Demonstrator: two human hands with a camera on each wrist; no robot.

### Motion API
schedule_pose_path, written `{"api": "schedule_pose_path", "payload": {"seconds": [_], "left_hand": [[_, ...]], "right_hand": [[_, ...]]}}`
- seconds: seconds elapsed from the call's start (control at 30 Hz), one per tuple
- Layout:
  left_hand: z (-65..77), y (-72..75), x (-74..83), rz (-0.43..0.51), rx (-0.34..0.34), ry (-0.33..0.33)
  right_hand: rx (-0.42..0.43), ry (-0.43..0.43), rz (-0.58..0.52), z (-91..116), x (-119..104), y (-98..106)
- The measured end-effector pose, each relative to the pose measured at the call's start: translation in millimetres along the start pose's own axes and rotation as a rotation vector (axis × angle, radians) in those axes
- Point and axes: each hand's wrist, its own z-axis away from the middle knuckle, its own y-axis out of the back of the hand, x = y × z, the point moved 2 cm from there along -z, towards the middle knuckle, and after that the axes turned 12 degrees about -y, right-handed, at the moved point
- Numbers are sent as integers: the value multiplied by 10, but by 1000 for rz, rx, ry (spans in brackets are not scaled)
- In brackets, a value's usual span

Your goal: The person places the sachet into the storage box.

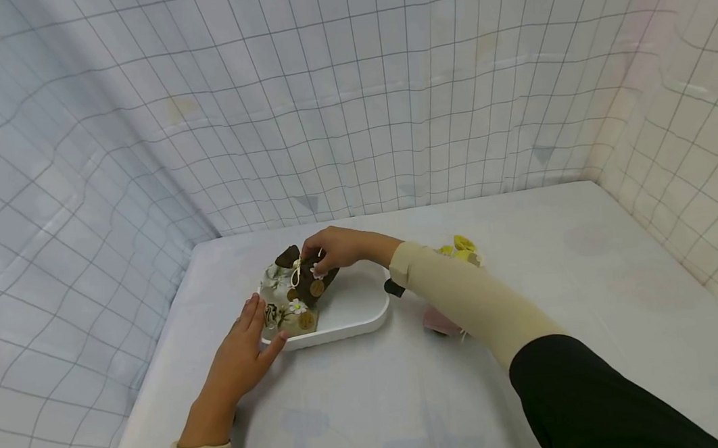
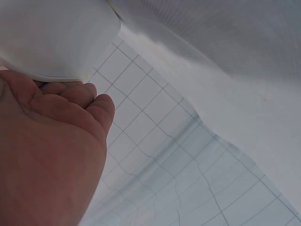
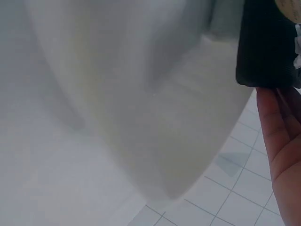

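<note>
A white oval tray (image 1: 354,305) lies on the table. My left hand (image 1: 244,348) rests against its left end, fingers along the side and thumb at the front rim; the left wrist view shows the fingertips touching the tray's wall. Above the tray's left half, my right hand (image 1: 338,247) pinches a dark brown drawstring pouch (image 1: 306,285) with a cream bow and a white flower. In the right wrist view the fingers hold this dark pouch (image 3: 265,52) by its edge. Beneath and beside it, a pale grey-green pouch (image 1: 273,282) and an olive-beige pouch (image 1: 288,324) with a daisy sit in the tray.
Right of the tray, partly behind my right forearm, lie something yellow (image 1: 462,244) and a pink pouch (image 1: 440,321). A small black piece (image 1: 393,288) is by the tray's right end. Grid-patterned white sheets (image 1: 353,116) hang around the table.
</note>
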Motion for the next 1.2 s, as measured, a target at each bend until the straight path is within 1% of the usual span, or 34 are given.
{"api": "schedule_pose_path", "payload": {"seconds": [0.17, 0.27, 0.5, 0.67, 0.83, 1.0, 1.2], "left_hand": [[12, -28, -8, -8, 16, -12], [23, -39, -11, -9, 22, -14], [20, -36, -4, -3, 23, -15], [19, -44, -16, -14, 32, -22], [15, -48, -33, -13, 27, -17], [12, -33, -26, -2, 14, -7], [8, -24, -16, 0, 12, -9]], "right_hand": [[-26, -6, 1, -38, -39, 4], [-35, -6, 29, -49, -45, -31], [4, -5, 73, -53, -68, -63], [10, 13, 93, -45, -86, -77], [18, 22, 144, -28, -113, -68], [14, -2, 170, -9, -109, -64], [17, -28, 180, -44, -72, -105]]}}
